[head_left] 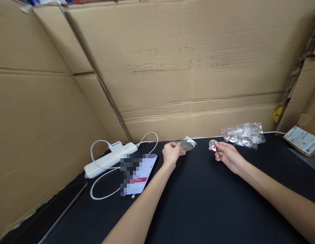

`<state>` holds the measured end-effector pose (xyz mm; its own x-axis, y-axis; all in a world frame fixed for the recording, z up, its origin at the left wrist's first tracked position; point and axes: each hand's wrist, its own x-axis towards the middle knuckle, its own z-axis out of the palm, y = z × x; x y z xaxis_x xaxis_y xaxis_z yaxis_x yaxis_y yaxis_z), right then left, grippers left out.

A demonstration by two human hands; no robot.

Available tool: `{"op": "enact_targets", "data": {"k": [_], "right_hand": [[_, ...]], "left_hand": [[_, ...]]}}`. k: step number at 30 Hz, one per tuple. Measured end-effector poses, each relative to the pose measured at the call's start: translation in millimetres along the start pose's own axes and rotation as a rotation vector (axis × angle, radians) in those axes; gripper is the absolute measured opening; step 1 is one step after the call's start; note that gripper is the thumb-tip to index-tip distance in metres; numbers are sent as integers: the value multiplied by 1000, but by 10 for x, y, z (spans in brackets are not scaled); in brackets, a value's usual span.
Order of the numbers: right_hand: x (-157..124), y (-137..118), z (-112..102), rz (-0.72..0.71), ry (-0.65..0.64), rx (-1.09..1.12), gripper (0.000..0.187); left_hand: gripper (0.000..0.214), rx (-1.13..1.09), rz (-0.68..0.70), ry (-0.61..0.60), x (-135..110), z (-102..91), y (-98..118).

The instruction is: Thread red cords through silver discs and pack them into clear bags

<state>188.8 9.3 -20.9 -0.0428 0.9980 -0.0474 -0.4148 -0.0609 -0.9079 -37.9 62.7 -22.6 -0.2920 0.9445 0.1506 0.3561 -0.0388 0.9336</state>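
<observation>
From my remote station I see two bare hands over a black tabletop (198,203). The right hand (228,156) has thumb and fingers narrowed on one edge of a round, shiny disc (212,144); the left hand (171,153) pinches a clear plastic bag (188,145), apart from the disc.

I judge the chief hazard to be a slip: the disc appears gripped only near its edge and looks smooth, so a loose pinch could drop it toward the cardboard wall (177,78). The bag, thin and creased, might fold or cling to itself if pulled unevenly; I cannot tell whether it is open. The left forearm lies near the tablet (145,171), and a wide sweep could nudge that.

The disc is between the clear bag and the pile of bagged discs (245,137). It looks clear to silvery, with a bright rim and a red part near the fingertips; finer detail is too small for me to tell.
</observation>
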Motion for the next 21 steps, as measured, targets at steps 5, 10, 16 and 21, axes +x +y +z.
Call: {"op": "enact_targets", "data": {"k": [5,10,16,21], "right_hand": [[-9,2,10,0,-41,-13,27],[-13,6,9,0,-69,-50,28],[-20,8,12,-7,-73,-83,30],[-15,13,19,3,-73,-75,30]], "left_hand": [[26,439,60,14,-12,-126,100],[25,733,89,37,-4,-182,130],[39,920,80,-11,20,-257,204],[40,1032,241,52,-35,-309,333]]}}
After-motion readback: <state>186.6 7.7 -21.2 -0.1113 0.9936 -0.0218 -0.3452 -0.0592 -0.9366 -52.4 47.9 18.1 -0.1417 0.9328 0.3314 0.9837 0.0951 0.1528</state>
